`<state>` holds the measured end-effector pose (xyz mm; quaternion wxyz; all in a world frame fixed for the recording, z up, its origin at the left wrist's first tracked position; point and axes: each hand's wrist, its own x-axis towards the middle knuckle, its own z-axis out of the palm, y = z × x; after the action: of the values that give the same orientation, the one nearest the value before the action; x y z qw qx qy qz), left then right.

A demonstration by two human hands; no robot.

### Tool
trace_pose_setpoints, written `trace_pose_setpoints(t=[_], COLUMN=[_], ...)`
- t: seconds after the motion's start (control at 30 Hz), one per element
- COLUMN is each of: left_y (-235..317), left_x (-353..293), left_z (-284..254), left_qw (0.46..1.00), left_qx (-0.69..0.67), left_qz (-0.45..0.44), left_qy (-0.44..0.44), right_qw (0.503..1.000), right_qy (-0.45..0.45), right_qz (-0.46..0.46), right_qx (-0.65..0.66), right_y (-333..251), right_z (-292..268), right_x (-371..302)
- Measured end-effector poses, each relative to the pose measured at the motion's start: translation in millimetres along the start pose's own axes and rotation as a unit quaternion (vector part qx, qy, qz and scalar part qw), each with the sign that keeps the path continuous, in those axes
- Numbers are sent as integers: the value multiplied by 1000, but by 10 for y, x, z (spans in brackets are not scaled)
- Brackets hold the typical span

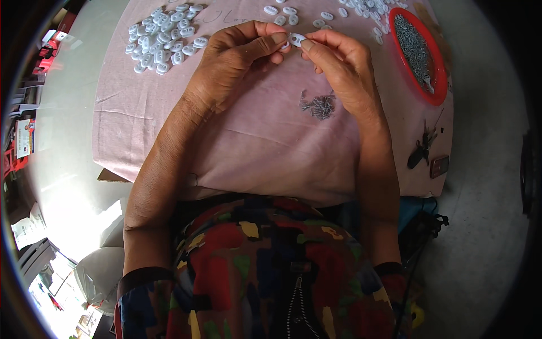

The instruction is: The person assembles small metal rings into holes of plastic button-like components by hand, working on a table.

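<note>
Above the far part of the pink-covered table, my two hands meet at the fingertips. My right hand [341, 59] pinches a small white oval plastic piece [297, 39] with holes in it between thumb and fingers. Close against it, my left hand [240, 51] is closed in a pinch. A bit of white shows below its thumb tip, but the fingers hide most of what they hold. Nearer to me, below my right hand, lies a small heap of thin grey metal pieces [320, 106], like tiny screws or pins.
A pile of white oval pieces [161, 37] sits at the far left, with more loose white pieces [367, 8] at the far right. The red oval tray [441, 93] holds many small metal pieces. Keys [420, 150] and a small phone-like device [439, 166] lie at the right edge.
</note>
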<state>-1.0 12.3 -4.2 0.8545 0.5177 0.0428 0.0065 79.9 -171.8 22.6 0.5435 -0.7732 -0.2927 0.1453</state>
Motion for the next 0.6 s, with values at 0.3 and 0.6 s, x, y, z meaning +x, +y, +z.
trace_pose_setpoints(t=[0.3, 0.6], left_y=[35, 5], left_x=[-18, -14], left_z=[46, 66], left_qw=[999, 999], left_qx=[30, 23], left_qz=[-33, 12], left_qy=[29, 34], right_qw=[964, 969], right_qy=[13, 35], right_qz=[128, 128], right_qx=[233, 209], right_y=[-40, -102], right_z=[-46, 45], right_x=[12, 1])
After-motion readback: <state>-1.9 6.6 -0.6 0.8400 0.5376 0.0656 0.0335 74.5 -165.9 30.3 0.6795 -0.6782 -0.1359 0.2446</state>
